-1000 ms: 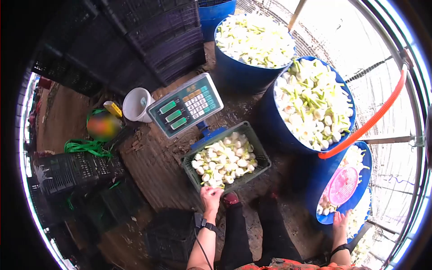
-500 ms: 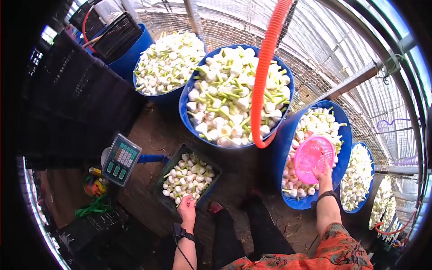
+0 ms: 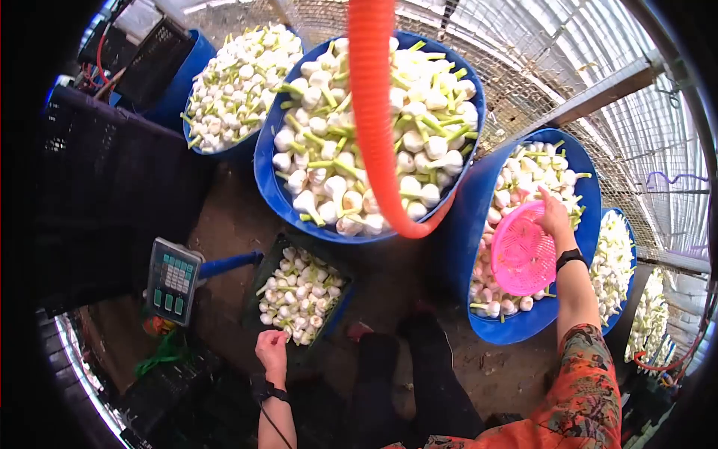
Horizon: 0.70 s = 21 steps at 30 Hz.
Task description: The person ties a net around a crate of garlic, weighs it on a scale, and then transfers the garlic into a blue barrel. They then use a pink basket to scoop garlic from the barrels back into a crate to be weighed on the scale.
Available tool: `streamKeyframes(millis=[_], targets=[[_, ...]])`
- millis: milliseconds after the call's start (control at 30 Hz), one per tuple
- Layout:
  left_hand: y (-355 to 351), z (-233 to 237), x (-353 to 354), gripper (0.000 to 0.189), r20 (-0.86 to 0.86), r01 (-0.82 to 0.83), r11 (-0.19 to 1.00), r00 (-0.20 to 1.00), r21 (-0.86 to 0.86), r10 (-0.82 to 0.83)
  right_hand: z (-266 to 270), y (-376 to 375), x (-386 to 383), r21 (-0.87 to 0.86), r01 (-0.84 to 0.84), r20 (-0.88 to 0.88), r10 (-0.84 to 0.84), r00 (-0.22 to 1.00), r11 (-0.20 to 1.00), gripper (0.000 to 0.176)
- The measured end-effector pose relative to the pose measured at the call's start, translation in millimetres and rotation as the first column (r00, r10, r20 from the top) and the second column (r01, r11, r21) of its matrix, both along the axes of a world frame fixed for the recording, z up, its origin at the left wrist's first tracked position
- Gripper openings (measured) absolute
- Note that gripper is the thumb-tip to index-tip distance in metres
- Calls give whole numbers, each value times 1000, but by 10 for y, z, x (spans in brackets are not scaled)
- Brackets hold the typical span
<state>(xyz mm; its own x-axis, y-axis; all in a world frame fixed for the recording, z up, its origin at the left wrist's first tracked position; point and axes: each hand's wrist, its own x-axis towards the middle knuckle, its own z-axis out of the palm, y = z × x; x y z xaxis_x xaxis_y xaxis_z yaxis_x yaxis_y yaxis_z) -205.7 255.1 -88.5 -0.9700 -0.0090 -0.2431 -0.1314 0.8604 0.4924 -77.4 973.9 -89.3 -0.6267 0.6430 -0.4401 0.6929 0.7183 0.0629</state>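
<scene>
My right hand (image 3: 553,217) grips the rim of a pink plastic basket (image 3: 522,258), which is tilted over the garlic in a blue barrel (image 3: 499,329) on the right. Only a few specks show inside the basket. My left hand (image 3: 271,349), fingers pressed together, is at the near-left edge of a dark crate (image 3: 338,307) of garlic bulbs (image 3: 299,292). Whether its fingertips pinch anything is too small to make out.
Ahead stands a large blue barrel (image 3: 263,176) full of garlic, with an orange hose (image 3: 370,112) hanging before it. More filled barrels are at upper left and far right. A scale display (image 3: 172,280) stands left of the crate.
My right hand has moved up along the basket's rim, and the basket has turned. My left hand has shifted slightly left relative to the crate. The whole view has swung.
</scene>
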Motion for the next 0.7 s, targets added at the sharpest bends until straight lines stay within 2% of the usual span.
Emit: streamKeyframes(millis=[67, 100, 133, 167, 200, 233, 267, 300, 333, 400, 467, 500, 533, 600, 633, 700], targets=[[-125, -53, 129, 7, -46, 174, 983, 983, -65, -177, -17, -53, 103, 5, -23, 51, 23, 998, 1000, 71], [-158, -77, 169, 8, 34, 114, 993, 993, -30, -113, 36, -84, 191, 17, -17, 76, 15, 997, 1000, 64], [-226, -118, 228, 9, 115, 54, 999, 992, 4, -54, 260, -206, 328, -7, -267, 159, 265, 951, 964, 55], [-333, -199, 279, 10, 84, 95, 995, 992, -28, -92, 293, -206, 575, -113, -70, 196, 92, 976, 991, 58], [-408, -212, 308, 10, 83, 83, 997, 993, -5, -82, 215, -74, 1014, -119, -34, 90, 45, 995, 992, 58], [-469, -230, 330, 11, 56, 73, 997, 996, -14, -72, 577, -214, 1138, -482, 368, 109, -362, 926, 795, 58], [-531, -244, 353, 11, 27, 63, 998, 998, -22, -63, 901, -506, 1262, -634, 521, 60, -635, 770, 571, 61], [-644, -281, 385, 11, 31, 50, 999, 998, -22, -49, 1380, -901, 1162, -767, 483, 39, -722, 691, 421, 68], [-740, -314, 415, 11, 25, 38, 999, 999, -1, -38, 1878, -1365, 931, -713, 586, 92, -777, 622, 385, 71], [-920, -355, 482, 11, 63, -105, 992, 993, 69, 100, 2245, -1887, 852, -737, 540, -6, -803, 596, 407, 71], [-1151, -449, 500, 12, 56, -143, 979, 989, 147, 136, 2183, -2056, 894, -691, 342, -285, -674, 681, 637, 63], [-1248, -483, 567, 13, 61, -178, 961, 984, 210, 169, 2150, -2041, 894, -480, 425, -289, -595, 750, 768, 58], [-1320, -464, 581, 14, 26, -148, 979, 989, 138, 146, 2143, -2022, 940, -238, 467, -249, -518, 818, 852, 53], [-1372, -279, 544, 14, 19, -151, 971, 989, 185, 150, 2181, -2060, 908, -354, 528, -384, -635, 671, 772, 47], [-1549, -482, 609, 15, 80, -252, 929, 968, 272, 239, 2274, -2148, 844, -343, 525, -402, -627, 667, 779, 47], [-1735, -488, 670, 15, 87, -287, 917, 958, 278, 274, 2473, -2446, 613, -632, 525, -301, -804, 512, 571, 47]])
